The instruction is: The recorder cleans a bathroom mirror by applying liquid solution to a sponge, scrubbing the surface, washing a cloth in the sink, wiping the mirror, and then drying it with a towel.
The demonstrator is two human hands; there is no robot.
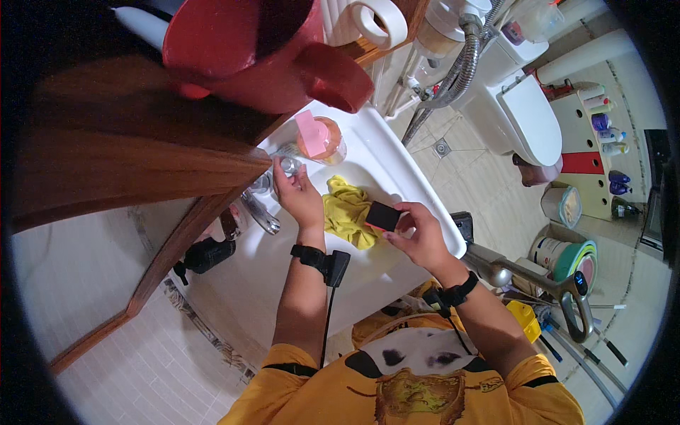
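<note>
My left hand (299,198) reaches to the back of the white sink (418,180), its fingers closed around a round, shiny tap knob (289,166). Beside that hand, the chrome tap spout (261,212) points into the basin. A small black block with a reddish edge (383,216), like a scouring sponge, is pinched between the thumb and fingers of my right hand (423,237). Under and beside the block, a crumpled yellow cloth (346,212) lies in the basin. I cannot make out any running water.
A brown wooden cabinet (142,152) with a red jug (255,60) hangs over the sink's left. Behind the tap stands a clear bottle with a pink label (322,140). An upright vacuum handle (538,280) leans at the right, near a toilet (528,117).
</note>
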